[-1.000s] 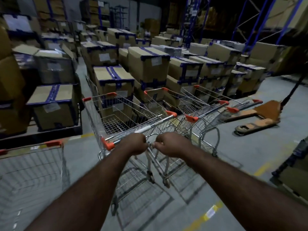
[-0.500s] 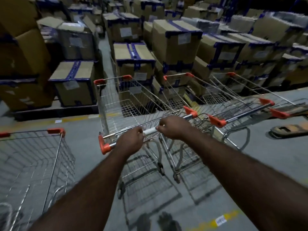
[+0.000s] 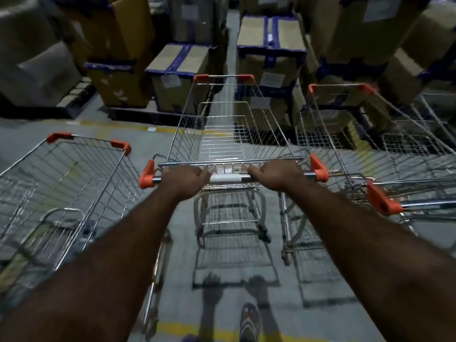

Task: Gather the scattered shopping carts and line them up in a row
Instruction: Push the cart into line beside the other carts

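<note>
Cart (image 3: 232, 144) gripped at handle (image 3: 225, 179): left hand (image 3: 183, 180) and right hand (image 3: 276, 176) both curled round bar. Cart stood between left cart (image 3: 69, 174) and right cart (image 3: 345, 124), nose toward boxes (image 3: 182, 77). Step judged: lining up in row. Next: straight, small adjustment required, fronts matched with neighbours.

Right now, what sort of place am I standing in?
Probably a warehouse or stockroom: tape-sealed cardboard boxes stacked in rows, a bare concrete floor with a yellow line painted on it, and the wire shopping cart you hold, with more beside it.
</note>
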Tool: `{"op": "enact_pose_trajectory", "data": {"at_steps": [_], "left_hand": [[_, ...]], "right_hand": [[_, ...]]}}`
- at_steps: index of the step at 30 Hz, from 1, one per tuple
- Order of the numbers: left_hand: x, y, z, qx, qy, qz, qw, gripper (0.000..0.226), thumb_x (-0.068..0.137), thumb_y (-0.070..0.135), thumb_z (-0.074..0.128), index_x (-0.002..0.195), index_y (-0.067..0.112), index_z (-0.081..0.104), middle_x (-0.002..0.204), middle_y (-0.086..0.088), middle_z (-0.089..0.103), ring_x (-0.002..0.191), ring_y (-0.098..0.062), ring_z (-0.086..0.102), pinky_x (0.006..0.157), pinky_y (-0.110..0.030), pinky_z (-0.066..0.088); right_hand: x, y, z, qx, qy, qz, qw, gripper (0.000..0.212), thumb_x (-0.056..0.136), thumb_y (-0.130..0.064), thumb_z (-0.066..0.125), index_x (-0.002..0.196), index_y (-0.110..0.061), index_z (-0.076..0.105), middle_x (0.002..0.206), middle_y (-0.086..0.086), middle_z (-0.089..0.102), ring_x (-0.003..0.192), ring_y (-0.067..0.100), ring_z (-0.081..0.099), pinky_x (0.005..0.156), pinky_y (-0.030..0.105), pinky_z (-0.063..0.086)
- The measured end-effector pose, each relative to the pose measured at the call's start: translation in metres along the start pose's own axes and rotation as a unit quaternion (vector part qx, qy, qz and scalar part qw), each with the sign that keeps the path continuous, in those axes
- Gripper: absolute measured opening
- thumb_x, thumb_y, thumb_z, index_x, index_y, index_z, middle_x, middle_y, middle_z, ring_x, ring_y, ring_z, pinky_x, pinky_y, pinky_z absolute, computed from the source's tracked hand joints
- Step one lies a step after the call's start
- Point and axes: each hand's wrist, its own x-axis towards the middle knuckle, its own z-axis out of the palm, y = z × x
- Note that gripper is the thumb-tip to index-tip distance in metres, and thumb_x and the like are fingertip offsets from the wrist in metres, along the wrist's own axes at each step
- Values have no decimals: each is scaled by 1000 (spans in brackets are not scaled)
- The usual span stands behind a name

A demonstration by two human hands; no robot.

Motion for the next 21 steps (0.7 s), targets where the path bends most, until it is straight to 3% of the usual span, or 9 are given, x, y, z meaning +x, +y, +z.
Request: {"op": "enact_pose_trajectory", "data": {"at_steps": [3,9,11,13,15,18,21], "left_hand": [[-2,-12,-7,-29,-29,-16,999,65,92,77,10,83,33,58,105,-9,66,102,-29,60,99,-48,43],[-25,-8,-11,-49,-60,-18,997,56,97,70,18,73,34,52,97,-4,60,105,-27,58,104,-47,39],[-35,-8,-11,-49,-79,-9,996,54,98,68,21,76,33,55,99,-4,62,106,-26,57,98,-40,40],[-47,-12,-11,-50,-99,0,994,54,98,69,22,90,32,61,107,-5,65,103,-25,56,89,-35,38],[-60,-19,-11,-46,-111,8,993,66,95,72,23,109,27,68,116,-7,67,101,-24,56,87,-34,37],[-84,-36,-9,-10,-114,-8,993,84,87,85,19,117,27,71,127,-10,65,116,-26,57,98,-38,39],[-113,-59,-1,49,-98,-34,993,112,64,103,2,112,30,73,128,-5,66,121,-23,57,116,-58,17]], "right_hand": [[1,-16,1,-15,24,-15,999,90,92,-81,11,95,-17,75,98,10,67,103,30,64,85,38,45],[-23,-23,8,-10,25,-20,999,80,93,-80,11,74,-21,62,80,3,60,88,26,62,83,36,47],[-34,-25,14,-7,27,-18,999,82,91,-81,10,68,-21,60,76,2,60,86,25,63,85,37,49],[-47,-31,19,-4,23,-14,1000,83,90,-82,10,64,-20,58,73,1,60,83,24,64,85,37,49],[-62,-40,21,0,20,-9,1000,83,90,-83,10,63,-21,57,73,1,60,82,23,63,86,36,49],[-85,-60,30,-3,22,4,1000,86,90,-83,10,68,-20,64,75,2,62,81,23,63,83,35,48],[-108,-81,41,10,26,-3,1000,93,89,-84,7,80,-19,74,75,1,65,78,19,63,83,35,49]]}}
